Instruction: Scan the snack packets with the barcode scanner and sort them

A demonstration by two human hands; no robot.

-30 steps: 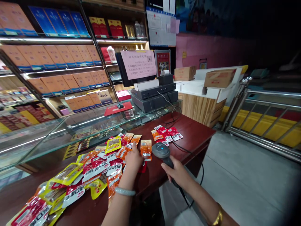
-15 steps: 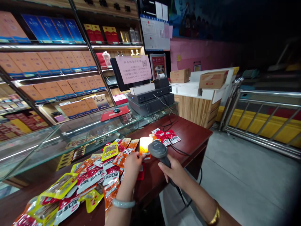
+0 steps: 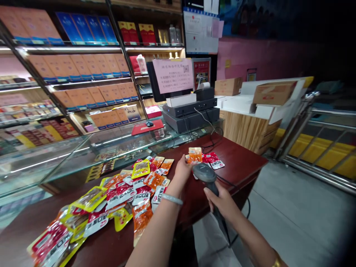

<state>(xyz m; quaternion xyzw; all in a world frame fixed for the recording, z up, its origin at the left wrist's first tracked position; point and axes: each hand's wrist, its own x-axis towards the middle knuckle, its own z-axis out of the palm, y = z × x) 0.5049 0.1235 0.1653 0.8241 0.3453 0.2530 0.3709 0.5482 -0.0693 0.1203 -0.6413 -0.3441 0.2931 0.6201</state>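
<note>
My left hand [image 3: 183,168] reaches forward over the table with its fingers on an orange snack packet [image 3: 194,154], beside the small group of red-and-white packets [image 3: 215,160]. In my right hand [image 3: 222,198] is a dark grey barcode scanner [image 3: 205,173], its head tilted toward the left hand and its cable hanging below. A loose pile of snack packets [image 3: 119,194] in red, orange and yellow spreads over the table to the left. The left fingertips are partly hidden behind the scanner head and packet.
The dark red table [image 3: 239,155] adjoins a glass display counter [image 3: 111,142]. A monitor with a pink notice [image 3: 174,76] stands on a black cash drawer [image 3: 191,120]. Cardboard boxes [image 3: 274,92] sit on a white counter. A metal railing [image 3: 328,135] is at right.
My left hand has carried the orange packet forward and right to the smaller group. The bright scanner light on the packet is gone. The camera view has shifted left.
</note>
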